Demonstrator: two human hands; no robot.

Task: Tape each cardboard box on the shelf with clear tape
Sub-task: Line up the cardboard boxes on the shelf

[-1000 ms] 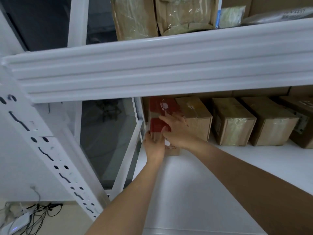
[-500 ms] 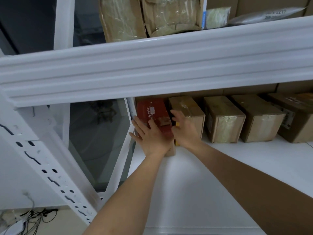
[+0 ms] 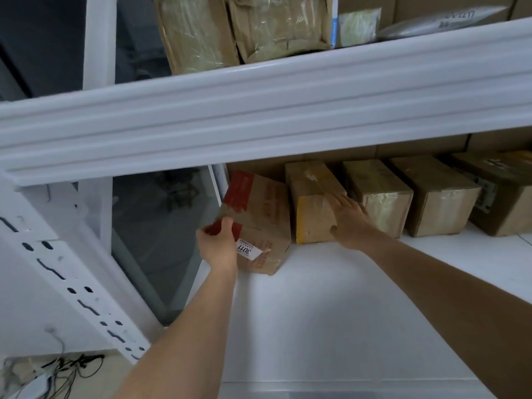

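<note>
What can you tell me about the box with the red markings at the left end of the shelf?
The red-marked box is brown cardboard with red patches and red print. A white label reading 3011 sits on its near face. It stands on the white shelf, turned askew from the row and out in front of it. The left hand grips its near left corner; the right hand rests on the neighbouring box.

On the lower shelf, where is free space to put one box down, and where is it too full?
Free: the white shelf board in front of the row of boxes, between the two forearms and toward its near edge. Crowded: the back, where the red-taped box, the yellow-edged box and three more stand close together, with only narrow gaps.
</note>
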